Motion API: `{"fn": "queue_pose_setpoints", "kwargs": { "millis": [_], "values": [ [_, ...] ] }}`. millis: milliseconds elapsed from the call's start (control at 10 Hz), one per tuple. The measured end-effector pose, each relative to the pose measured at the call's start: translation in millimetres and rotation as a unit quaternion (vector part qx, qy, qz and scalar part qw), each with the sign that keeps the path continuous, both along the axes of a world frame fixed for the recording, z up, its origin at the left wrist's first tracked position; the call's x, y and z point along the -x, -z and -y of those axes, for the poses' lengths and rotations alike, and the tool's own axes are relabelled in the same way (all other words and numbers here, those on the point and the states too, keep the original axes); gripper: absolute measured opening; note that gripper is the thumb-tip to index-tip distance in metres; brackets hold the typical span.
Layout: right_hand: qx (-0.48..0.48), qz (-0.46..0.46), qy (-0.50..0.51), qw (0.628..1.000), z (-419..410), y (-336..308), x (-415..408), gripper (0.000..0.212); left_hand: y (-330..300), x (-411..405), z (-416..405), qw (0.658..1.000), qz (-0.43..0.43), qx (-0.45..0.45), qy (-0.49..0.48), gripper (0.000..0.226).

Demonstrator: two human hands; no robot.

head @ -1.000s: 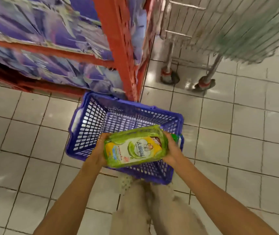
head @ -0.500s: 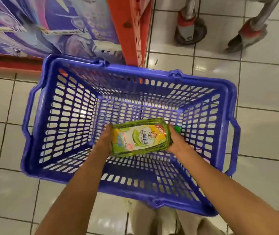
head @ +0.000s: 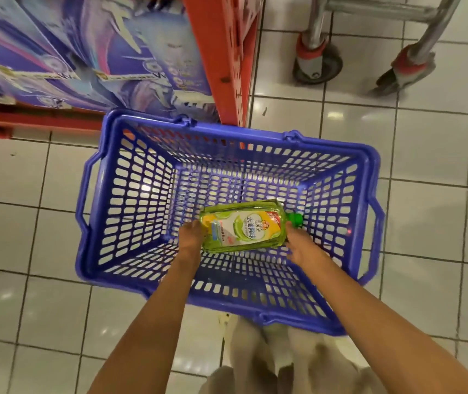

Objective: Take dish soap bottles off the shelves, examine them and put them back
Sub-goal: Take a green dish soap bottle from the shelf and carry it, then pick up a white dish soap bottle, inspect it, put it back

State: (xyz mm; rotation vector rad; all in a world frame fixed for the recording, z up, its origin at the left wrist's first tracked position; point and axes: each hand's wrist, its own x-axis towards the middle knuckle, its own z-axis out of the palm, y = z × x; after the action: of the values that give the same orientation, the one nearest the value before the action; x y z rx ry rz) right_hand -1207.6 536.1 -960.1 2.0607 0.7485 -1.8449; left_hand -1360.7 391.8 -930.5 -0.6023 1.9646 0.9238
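Head view: bottle [head: 244, 226] between both hands.

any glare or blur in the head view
Head view: ceiling lights glare off the glossy floor tiles; the trousers at the bottom edge and the purple packs on the shelf smear; the bottle label stays fairly sharp; wide-angle bending shows at the edges.

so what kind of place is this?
Most likely a supermarket aisle: a blue plastic shopping basket sits on a tiled floor beside a red shelf rack stacked with purple packaged goods, and the castor wheels of a metal trolley show at the top.
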Motion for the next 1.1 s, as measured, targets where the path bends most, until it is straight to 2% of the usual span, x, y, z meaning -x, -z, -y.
{"fn": "queue_pose_setpoints", "kwargs": {
  "millis": [100,200,300,400,500,600,700,800,900,1000,1100],
  "values": [
    [-0.019,-0.064,-0.01,0.998,-3.7,-92.2,-7.4,0.037,-104.5,-9.3,-8.1,0.999,0.021,-0.026,0.002,0.02],
    [-0.066,-0.126,-0.029,0.989,-19.6,-228.2,-25.3,0.02,-219.1,-9.9,-21.5,0.998,0.039,-0.054,-0.013,0.029],
    [-0.146,-0.127,-0.092,0.977,-30.9,-375.7,-56.5,0.016,-360.0,-25.4,-24.8,0.993,0.038,-0.107,-0.003,0.019],
    [-0.206,-0.127,-0.146,0.959,-30.4,-501.9,-95.5,0.018,-471.7,-53.0,-26.0,0.988,0.043,-0.145,-0.021,0.018],
    [-0.245,-0.151,-0.159,0.944,-18.1,-595.7,-133.3,0.012,-548.9,-86.5,-36.3,0.985,0.053,-0.166,0.011,0.017],
    [-0.266,-0.16,-0.079,0.947,7.5,-657.1,-173.4,0.01,-595.8,-124.5,-42.1,0.968,0.071,-0.196,0.137,0.021],
    [-0.288,-0.146,0.047,0.945,48.0,-687.9,-217.2,0.018,-616.3,-159.1,-47.1,0.93,0.128,-0.202,0.279,0.024],
    [-0.304,-0.108,0.195,0.926,106.4,-700.4,-257.9,0.02,-625.4,-185.9,-47.9,0.88,0.168,-0.162,0.413,0.021],
    [-0.296,-0.045,0.362,0.883,175.0,-701.5,-294.4,0.022,-631.4,-215.9,-54.5,0.813,0.169,-0.157,0.535,0.015],
    [-0.3,0.01,0.497,0.814,253.1,-697.2,-320.3,0.022,-633.1,-258.0,-61.5,0.748,0.214,-0.159,0.608,0.03],
    [-0.281,0.063,0.614,0.735,336.4,-697.7,-334.3,0.02,-638.1,-308.5,-44.4,0.685,0.246,-0.157,0.667,0.034]
  ]
}}
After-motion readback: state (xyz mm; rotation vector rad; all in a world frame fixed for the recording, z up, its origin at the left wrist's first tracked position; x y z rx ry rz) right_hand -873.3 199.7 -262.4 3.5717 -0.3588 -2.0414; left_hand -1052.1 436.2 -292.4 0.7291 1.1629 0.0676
